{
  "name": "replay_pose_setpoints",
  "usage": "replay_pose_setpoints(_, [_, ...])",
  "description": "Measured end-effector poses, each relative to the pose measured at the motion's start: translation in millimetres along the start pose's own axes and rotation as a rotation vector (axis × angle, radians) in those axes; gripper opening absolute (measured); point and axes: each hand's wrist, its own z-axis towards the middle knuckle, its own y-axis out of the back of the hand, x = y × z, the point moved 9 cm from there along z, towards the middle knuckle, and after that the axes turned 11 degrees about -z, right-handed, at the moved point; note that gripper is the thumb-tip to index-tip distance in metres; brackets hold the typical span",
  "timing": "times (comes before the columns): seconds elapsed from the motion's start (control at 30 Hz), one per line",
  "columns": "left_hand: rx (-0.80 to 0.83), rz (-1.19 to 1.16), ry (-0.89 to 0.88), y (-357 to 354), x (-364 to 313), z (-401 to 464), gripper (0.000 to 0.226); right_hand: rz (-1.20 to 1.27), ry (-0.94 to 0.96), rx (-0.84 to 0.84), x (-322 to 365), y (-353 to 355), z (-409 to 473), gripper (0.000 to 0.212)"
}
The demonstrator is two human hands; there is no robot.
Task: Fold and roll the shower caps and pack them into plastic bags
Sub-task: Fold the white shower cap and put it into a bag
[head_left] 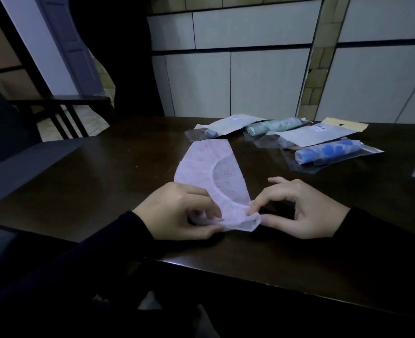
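From the camera on my head, I am looking down at both my hands working on a pink shower cap (211, 172) lying on the dark counter (104, 181). The cap is folded flat into a wedge shape, stretching away from my hands toward the far side. My left hand (177, 211) is pinching the near end of the cap between thumb and curled fingers, and the plastic is bunching up there. My right hand (296, 208) is gripping the same near end from the other side, thumb and forefinger closing on the corner just beside my left fingertips. Both wrists are resting on the counter, in dark sleeves.

Beyond my right hand, well apart from it, four packed plastic bags are lying in a loose cluster. One is holding a blue roll (328, 151), another a green roll (274, 126); a third (216, 129) is lying beyond the cap's far end, and a fourth (306, 137) is resting between the green and blue ones. Far off past my left hand a dark chair (60, 113) is standing.
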Motion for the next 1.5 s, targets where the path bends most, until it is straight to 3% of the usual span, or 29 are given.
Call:
replay_pose_setpoints(0.17, [-0.025, 0.138, -0.156, -4.0, -14.0, -1.1, 0.01, 0.013, -0.013, 0.036, 1.5, -2.1, 2.0, 0.027])
replay_pose_setpoints(0.37, [0.035, 0.092, -0.112, -6.6, -11.7, 2.0, 0.025, -0.04, -0.201, 0.063, -16.1, -4.5, 5.4, 0.038])
replay_pose_setpoints(0.43, [0.055, 0.022, -0.031, -5.7, -4.1, 3.8, 0.023, -0.042, -0.238, 0.033, -15.6, -2.9, 6.8, 0.039])
replay_pose_setpoints(0.6, [0.086, -0.317, 0.399, -3.3, 34.9, 4.7, 0.017, 0.002, -0.353, -0.153, -19.9, 0.4, 10.5, 0.04])
replay_pose_setpoints(0.8, [0.129, -0.28, 0.579, -4.3, 46.1, 5.5, 0.005, 0.06, -0.442, -0.176, -26.9, -4.9, 10.2, 0.036])
replay_pose_setpoints(1.0, [0.171, -0.164, 0.422, -7.2, 33.7, 12.2, 0.019, -0.226, -0.349, -0.346, -13.6, 13.4, 7.3, 0.03])
replay_pose_setpoints(1.1, [0.193, -0.108, 0.373, -7.9, 31.0, 12.0, 0.016, -0.262, -0.188, -0.246, -2.4, 11.5, 16.7, 0.026])
replay_pose_setpoints(1.2, [0.173, -0.115, 0.369, -5.5, 31.4, 10.6, 0.01, -0.265, -0.056, -0.072, 2.6, 4.7, 19.9, 0.036])
replay_pose_setpoints(1.3, [0.19, -0.134, 0.4, -3.7, 36.4, 6.6, 0.04, -0.335, -0.033, 0.059, 4.2, -3.2, 21.1, 0.056])
replay_pose_setpoints(1.37, [0.196, -0.109, 0.358, -0.1, 40.1, 3.7, 0.043, -0.342, -0.064, 0.031, 2.6, -0.5, 24.7, 0.051])
replay_pose_setpoints(1.5, [0.122, -0.158, 0.303, 9.7, 44.1, -3.5, 0.025, -0.326, -0.115, -0.019, -0.9, 3.2, 25.1, 0.054])
